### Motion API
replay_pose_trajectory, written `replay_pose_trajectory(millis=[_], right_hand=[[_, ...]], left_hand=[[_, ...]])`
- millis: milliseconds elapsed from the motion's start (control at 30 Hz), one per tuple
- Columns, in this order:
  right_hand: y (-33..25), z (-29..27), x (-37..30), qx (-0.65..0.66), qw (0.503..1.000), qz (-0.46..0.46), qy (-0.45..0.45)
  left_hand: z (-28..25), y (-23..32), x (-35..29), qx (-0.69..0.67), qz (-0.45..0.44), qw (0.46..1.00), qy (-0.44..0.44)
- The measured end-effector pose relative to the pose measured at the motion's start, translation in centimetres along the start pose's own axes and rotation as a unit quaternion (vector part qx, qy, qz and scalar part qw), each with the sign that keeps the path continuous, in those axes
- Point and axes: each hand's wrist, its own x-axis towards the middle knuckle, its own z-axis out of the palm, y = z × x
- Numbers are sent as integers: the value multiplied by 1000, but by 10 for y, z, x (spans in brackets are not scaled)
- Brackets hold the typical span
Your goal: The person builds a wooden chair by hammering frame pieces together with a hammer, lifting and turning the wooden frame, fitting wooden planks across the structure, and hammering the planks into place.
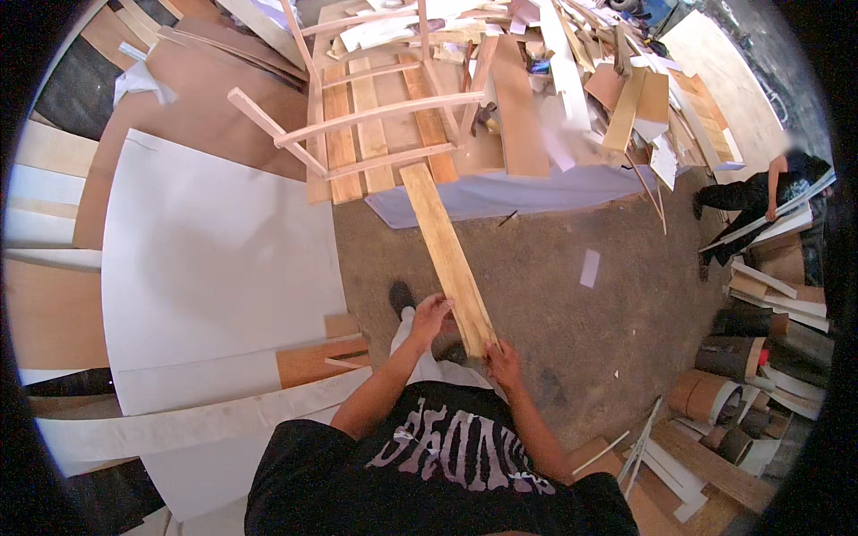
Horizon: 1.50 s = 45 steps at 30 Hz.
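A long, narrow wooden board (444, 253) slants away from my body, its far end at the edge of the worktable. My right hand (503, 364) grips the near end at its right corner. Along the left edge, a little farther up, my left hand (433, 318) is closed against the board, its fingertips partly hidden. Beyond the far end stands a pale wooden frame (384, 112) of thin bars and legs. Several similar yellow-brown boards (370, 134) lie side by side beneath that frame.
A cluttered worktable (487, 152) carries wood offcuts (635, 98). Large white sheets (219, 259) lie at the left. At the right, another person (778, 192) holds long pale strips. Rolls and scraps (706, 393) are piled at the lower right, beside the brown floor (572, 322).
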Motion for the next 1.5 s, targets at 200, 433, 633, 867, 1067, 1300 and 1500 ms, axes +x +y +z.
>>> replay_pose_trajectory(millis=[200, 433, 633, 867, 1067, 1300, 1500], right_hand=[[12, 35, 36, 13, 1000, 9, -14], [-19, 75, 78, 157, 986, 53, -23], [-77, 90, 141, 194, 978, 72, -35], [-133, 111, 225, 231, 968, 93, -25], [-188, 133, 285, 260, 950, 166, -41], [-156, 159, 319, 464, 873, 152, -14], [-185, 166, 334, 319, 942, 95, -44]], left_hand=[[-10, -21, 12, -102, 27, 994, 34], [-27, -34, -20, 59, -20, 995, 75], [-45, -44, -8, 28, -46, 996, 76], [-70, 0, 34, 39, -51, 997, 53], [-92, 57, 81, 43, -53, 997, 44], [-104, 92, 137, 75, -62, 995, 22], [-103, 105, 189, 93, -42, 994, 30]])
